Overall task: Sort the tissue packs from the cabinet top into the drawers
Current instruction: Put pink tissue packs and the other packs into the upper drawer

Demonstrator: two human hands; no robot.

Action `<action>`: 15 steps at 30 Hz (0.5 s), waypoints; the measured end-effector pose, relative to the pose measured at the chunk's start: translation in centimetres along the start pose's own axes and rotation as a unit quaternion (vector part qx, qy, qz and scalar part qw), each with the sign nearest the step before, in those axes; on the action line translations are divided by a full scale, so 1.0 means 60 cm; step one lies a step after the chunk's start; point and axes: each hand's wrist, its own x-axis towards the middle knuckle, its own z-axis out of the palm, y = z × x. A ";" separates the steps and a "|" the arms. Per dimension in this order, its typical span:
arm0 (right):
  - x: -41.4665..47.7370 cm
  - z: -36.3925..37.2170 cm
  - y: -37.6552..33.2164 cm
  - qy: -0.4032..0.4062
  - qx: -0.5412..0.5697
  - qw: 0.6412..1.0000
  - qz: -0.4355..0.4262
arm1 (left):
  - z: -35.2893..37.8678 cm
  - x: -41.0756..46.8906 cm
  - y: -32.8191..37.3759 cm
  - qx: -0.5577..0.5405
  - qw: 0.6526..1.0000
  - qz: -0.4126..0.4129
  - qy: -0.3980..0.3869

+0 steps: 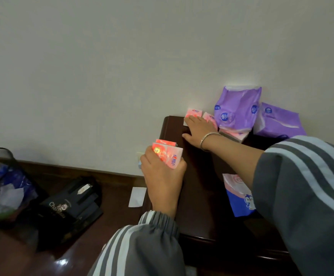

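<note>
Two small pink pocket packs [167, 154] are already stacked in the left hand [162, 172], thumb on one side and fingers curled round the far side, pinching the pair together near the cabinet's left edge at about 9 o'clock. The right hand [199, 130] lies flat with fingers pressed together on another pink pack [194, 112] against the wall at about 12 o'clock on the dark cabinet top [202, 196]; whether it has closed on that pack I cannot tell. Just right of it, at 1 to 2 o'clock, slump two purple soft packs [236, 108], and a blue-and-pink pack [238, 196] lies at 3 o'clock, partly under the sleeve. All look light, squashy and film-wrapped, so likely slippery: small packs suit a pinch across the short sides, while the purple ones probably need a whole-hand grip round the middle.
</note>
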 end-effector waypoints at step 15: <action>-0.171 -0.058 0.053 0.047 0.076 0.979 -0.185 | -0.012 -0.005 0.014 -0.071 0.995 -0.058 0.038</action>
